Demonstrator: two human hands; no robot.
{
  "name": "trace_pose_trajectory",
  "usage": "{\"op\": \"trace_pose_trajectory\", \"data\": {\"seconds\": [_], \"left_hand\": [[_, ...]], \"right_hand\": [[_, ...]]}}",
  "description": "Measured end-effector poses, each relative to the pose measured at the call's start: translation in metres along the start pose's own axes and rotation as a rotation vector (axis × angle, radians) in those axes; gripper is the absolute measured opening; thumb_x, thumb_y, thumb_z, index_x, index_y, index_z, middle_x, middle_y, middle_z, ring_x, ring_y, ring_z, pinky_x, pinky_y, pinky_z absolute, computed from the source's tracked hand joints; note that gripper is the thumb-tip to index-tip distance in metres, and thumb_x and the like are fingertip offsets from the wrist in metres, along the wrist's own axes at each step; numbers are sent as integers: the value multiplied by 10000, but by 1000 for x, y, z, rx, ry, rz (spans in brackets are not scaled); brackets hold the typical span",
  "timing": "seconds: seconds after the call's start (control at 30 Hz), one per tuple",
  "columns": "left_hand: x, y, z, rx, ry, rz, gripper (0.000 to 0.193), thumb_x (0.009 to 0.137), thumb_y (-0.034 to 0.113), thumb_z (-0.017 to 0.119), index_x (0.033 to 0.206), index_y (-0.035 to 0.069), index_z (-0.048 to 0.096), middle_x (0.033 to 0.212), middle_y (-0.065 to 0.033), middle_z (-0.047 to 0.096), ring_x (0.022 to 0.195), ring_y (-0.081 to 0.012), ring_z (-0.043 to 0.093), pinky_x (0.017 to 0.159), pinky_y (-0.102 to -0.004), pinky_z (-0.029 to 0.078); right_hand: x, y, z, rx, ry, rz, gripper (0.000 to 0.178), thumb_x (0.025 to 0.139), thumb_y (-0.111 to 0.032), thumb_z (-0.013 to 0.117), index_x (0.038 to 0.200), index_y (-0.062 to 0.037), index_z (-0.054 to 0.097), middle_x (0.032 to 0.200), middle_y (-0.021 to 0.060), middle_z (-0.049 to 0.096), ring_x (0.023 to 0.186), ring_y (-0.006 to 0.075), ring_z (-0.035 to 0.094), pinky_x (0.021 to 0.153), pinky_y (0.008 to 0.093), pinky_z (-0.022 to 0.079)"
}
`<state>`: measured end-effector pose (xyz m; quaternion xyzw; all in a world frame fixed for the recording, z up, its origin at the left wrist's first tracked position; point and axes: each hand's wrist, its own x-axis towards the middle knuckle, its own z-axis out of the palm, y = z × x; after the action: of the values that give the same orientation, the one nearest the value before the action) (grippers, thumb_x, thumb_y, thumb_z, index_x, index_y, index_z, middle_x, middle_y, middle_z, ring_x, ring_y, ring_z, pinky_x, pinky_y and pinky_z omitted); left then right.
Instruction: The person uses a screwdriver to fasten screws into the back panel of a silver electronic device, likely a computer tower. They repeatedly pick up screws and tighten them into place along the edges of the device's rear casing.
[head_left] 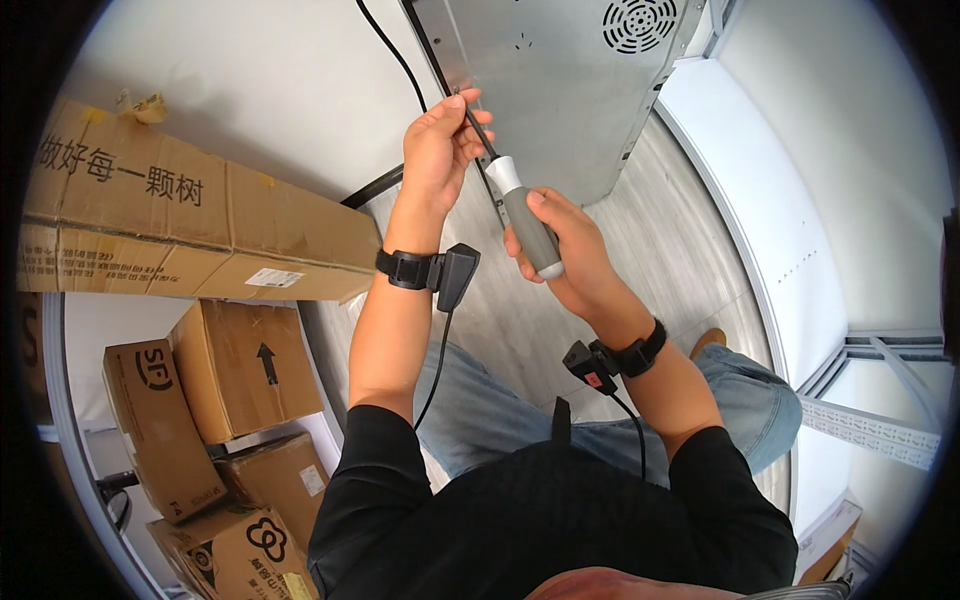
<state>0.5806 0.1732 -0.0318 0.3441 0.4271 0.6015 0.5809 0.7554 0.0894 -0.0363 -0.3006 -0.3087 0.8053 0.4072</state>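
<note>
Screwdriver: thick grey handle with pale end cap, flared white collar, slim dark shaft; held aslant at the left edge of the metal cabinet, contact of the tip impossible to tell. Right hand clamped on the handle, in front of the metal cabinet; left hand closed around the shaft near its tip, at the cabinet's left edge. Beside the metal cabinet, pale grey wood-patterned floor; to its left, plain white wall. Counted: one screwdriver; two hands; two black wrist straps, nearer the wearer than the metal cabinet; one round slotted vent on it; one black cable, just left of it; one long printed carton, farther left; four smaller brown cartons, grouped well apart from it.
</note>
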Motion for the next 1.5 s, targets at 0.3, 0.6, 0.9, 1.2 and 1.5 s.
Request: {"op": "trace_pose_trajectory", "data": {"seconds": [0.3, 0.6, 0.9, 1.2, 1.5], "left_hand": [[4, -2, 0, -19, -18, 36, 274, 986, 198, 491, 1133, -8, 596, 818, -88, 670, 643, -145, 624, 528, -221, 483], [5, -1, 4, -35, -30, 46, 275, 986, 202, 494, 1132, -13, 587, 810, -87, 664, 643, -144, 615, 535, -223, 480], [1, -2, 5, -46, -36, 30, 260, 973, 212, 528, 1121, 9, 592, 821, -68, 654, 666, -131, 606, 569, -224, 484], [-2, -2, 6, 112, 20, -24, 268, 899, 234, 658, 1079, 39, 616, 782, -20, 620, 653, -116, 596, 602, -236, 492], [-1, 7, 1, 111, -10, -32, 253, 923, 153, 608, 1122, -4, 601, 775, -60, 653, 640, -138, 648, 573, -246, 542]], "right_hand": [[3, 2, -3, 1, -12, -22, 293, 980, -313, 444, 1071, -38, 483, 713, 98, 598, 501, 134, 506, 463, 254, 386], [2, 0, -2, 98, -32, -25, 276, 979, -302, 438, 1046, -37, 479, 712, 113, 596, 493, 146, 496, 457, 266, 383], [2, 1, -1, 168, -53, -11, 253, 954, -281, 483, 1032, -40, 478, 737, 113, 587, 529, 137, 500, 482, 265, 392], [12, 31, 7, -362, 275, -121, 448, 827, -224, 687, 1150, -8, 466, 956, 54, 535, 845, 111, 528, 570, 263, 454], [1, 18, -4, 202, -214, 89, 389, 944, -277, 491, 1230, -16, 455, 973, 127, 595, 832, 225, 647, 580, 322, 546]]}}
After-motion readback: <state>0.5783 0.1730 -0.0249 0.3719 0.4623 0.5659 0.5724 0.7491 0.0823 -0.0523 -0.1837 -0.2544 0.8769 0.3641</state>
